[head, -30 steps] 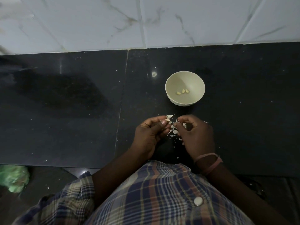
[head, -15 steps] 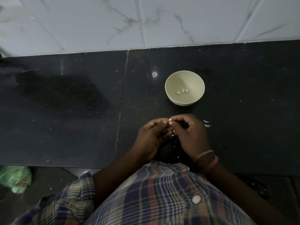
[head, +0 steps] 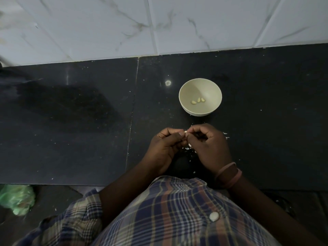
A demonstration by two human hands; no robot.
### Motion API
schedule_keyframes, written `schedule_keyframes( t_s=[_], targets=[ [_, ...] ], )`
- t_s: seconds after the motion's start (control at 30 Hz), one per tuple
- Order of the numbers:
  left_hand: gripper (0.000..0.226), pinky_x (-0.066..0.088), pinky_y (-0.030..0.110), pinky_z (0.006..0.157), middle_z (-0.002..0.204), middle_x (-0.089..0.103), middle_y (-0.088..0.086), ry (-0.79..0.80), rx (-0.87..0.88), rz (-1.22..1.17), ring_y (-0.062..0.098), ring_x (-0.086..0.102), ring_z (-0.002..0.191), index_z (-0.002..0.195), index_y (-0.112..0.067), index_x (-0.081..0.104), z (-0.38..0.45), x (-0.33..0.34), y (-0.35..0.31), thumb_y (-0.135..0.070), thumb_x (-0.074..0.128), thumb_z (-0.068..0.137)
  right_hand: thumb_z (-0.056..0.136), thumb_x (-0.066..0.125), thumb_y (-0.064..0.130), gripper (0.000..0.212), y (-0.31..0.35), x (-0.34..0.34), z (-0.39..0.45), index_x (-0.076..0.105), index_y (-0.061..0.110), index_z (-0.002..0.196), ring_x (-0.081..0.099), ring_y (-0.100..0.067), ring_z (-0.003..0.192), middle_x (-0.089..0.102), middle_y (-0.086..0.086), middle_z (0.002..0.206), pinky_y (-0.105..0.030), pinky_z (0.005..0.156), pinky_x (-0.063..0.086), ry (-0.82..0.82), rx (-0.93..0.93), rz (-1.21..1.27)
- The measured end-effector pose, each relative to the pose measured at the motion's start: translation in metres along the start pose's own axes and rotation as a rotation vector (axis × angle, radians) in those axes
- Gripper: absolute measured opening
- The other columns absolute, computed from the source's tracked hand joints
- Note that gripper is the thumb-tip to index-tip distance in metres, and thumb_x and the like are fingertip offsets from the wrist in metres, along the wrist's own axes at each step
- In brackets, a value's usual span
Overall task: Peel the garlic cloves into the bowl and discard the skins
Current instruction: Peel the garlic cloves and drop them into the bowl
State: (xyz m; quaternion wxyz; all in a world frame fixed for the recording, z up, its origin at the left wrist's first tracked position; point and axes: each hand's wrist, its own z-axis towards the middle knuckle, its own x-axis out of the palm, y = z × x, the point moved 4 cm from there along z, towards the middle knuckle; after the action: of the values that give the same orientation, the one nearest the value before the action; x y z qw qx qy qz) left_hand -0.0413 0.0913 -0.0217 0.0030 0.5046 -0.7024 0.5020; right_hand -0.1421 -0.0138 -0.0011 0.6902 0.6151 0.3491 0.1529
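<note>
**Q:** why peel so close to the bowl (head: pixel 184 94)?

**Me:** short drop once it's bare. My left hand (head: pixel 164 148) and right hand (head: pixel 208 148) are fingertip to fingertip, both pinching one garlic clove (head: pixel 186 132) just in front of it, above the desk (head: pixel 71 139). The bowl holds three peeled cloves (head: pixel 198 100). Skins (head: pixel 188 147) land on the desk below, binned later I guess.

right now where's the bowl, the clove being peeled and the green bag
bowl (head: pixel 184 103): head view, left inner wall
clove being peeled (head: pixel 186 132): head view, pale tip between the fingertips
green bag (head: pixel 16 198): head view, middle
</note>
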Motion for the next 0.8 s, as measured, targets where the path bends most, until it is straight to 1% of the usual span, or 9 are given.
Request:
schedule_keyframes(
  t_s=[0.13, 0.23, 0.3, 0.4, 0.5, 0.57, 0.63, 0.7, 0.8],
  targets=[
    [0.011, 0.058, 0.024, 0.074, 0.093, 0.074, 0.014, 0.0, 0.005, 0.006, 0.018, 0.071, 0.081, 0.088, -0.002, 0.067, -0.002, 0.001, -0.001, 0.006, 0.061, 0.091, 0.083, 0.076, 0.007, 0.009, 0.001, -0.001, 0.0, 0.073, 0.014, 0.085, 0.067, -0.012, 0.081, 0.069, 0.001, 0.088, -0.034, 0.075, 0.057, -0.007, 0.002, 0.006],
    [0.008, 0.057, 0.026, 0.074, 0.09, 0.072, 0.011, 0.025, 0.005, 0.017, 0.017, 0.07, 0.079, 0.089, -0.006, 0.067, -0.004, 0.001, 0.0, 0.0, 0.067, 0.084, 0.083, 0.075, 0.007, 0.008, 0.004, -0.001, -0.001, 0.072, 0.013, 0.085, 0.066, -0.012, 0.08, 0.069, 0.001, 0.087, -0.033, 0.073, 0.056, 0.006, -0.025, -0.014],
    [0.014, 0.057, 0.026, 0.075, 0.091, 0.072, 0.01, 0.039, 0.012, 0.032, 0.016, 0.068, 0.077, 0.092, -0.008, 0.07, -0.005, 0.001, 0.0, -0.004, 0.07, 0.079, 0.084, 0.074, 0.008, 0.007, 0.003, -0.001, -0.001, 0.071, 0.013, 0.086, 0.066, -0.013, 0.08, 0.069, 0.0, 0.087, -0.034, 0.073, 0.056, 0.011, -0.017, -0.012],
    [0.024, 0.057, 0.022, 0.069, 0.088, 0.073, 0.009, -0.006, 0.019, 0.009, 0.013, 0.066, 0.069, 0.1, -0.005, 0.071, -0.005, 0.0, 0.0, -0.003, 0.07, 0.076, 0.086, 0.073, 0.009, 0.007, 0.0, -0.001, 0.001, 0.071, 0.015, 0.086, 0.068, -0.014, 0.079, 0.071, 0.001, 0.086, -0.036, 0.075, 0.058, -0.003, 0.062, 0.033],
    [0.025, 0.058, 0.021, 0.068, 0.087, 0.074, 0.009, -0.043, 0.031, -0.017, 0.014, 0.069, 0.073, 0.101, -0.003, 0.07, -0.005, 0.001, -0.001, -0.002, 0.07, 0.076, 0.089, 0.071, 0.013, 0.006, -0.004, 0.0, 0.001, 0.072, 0.019, 0.087, 0.07, -0.014, 0.077, 0.073, 0.004, 0.083, -0.042, 0.076, 0.06, -0.029, 0.121, 0.038],
    [0.025, 0.059, 0.022, 0.07, 0.088, 0.074, 0.012, -0.049, 0.034, -0.015, 0.016, 0.071, 0.077, 0.102, -0.003, 0.07, -0.006, -0.001, -0.002, -0.003, 0.07, 0.077, 0.087, 0.067, 0.016, 0.008, -0.007, 0.0, 0.0, 0.072, 0.021, 0.085, 0.07, -0.013, 0.075, 0.073, 0.006, 0.081, -0.045, 0.075, 0.059, -0.034, 0.129, -0.017],
    [0.027, 0.06, 0.023, 0.072, 0.09, 0.074, 0.013, -0.056, 0.04, -0.016, 0.018, 0.072, 0.079, 0.105, -0.002, 0.07, -0.007, -0.003, -0.003, 0.0, 0.07, 0.079, 0.085, 0.062, 0.018, 0.014, -0.008, -0.001, 0.0, 0.075, 0.023, 0.089, 0.07, -0.009, 0.08, 0.074, 0.01, 0.085, -0.042, 0.08, 0.058, 0.01, 0.114, -0.11],
    [0.026, 0.06, 0.022, 0.073, 0.09, 0.074, 0.013, -0.077, 0.044, -0.012, 0.017, 0.072, 0.078, 0.108, 0.0, 0.069, -0.006, -0.004, -0.002, 0.006, 0.067, 0.083, 0.088, 0.065, 0.016, 0.016, -0.008, 0.001, -0.003, 0.077, 0.022, 0.097, 0.07, -0.006, 0.089, 0.076, 0.01, 0.094, -0.038, 0.088, 0.057, 0.06, 0.099, -0.186],
    [0.022, 0.058, 0.02, 0.07, 0.086, 0.076, 0.009, -0.107, 0.058, 0.026, 0.014, 0.073, 0.074, 0.106, 0.0, 0.069, -0.007, -0.002, -0.001, 0.011, 0.062, 0.088, 0.09, 0.072, 0.019, 0.014, -0.005, 0.0, -0.005, 0.078, 0.02, 0.103, 0.07, -0.005, 0.095, 0.076, 0.008, 0.1, -0.034, 0.092, 0.056, 0.008, 0.065, -0.206]
  ],
)
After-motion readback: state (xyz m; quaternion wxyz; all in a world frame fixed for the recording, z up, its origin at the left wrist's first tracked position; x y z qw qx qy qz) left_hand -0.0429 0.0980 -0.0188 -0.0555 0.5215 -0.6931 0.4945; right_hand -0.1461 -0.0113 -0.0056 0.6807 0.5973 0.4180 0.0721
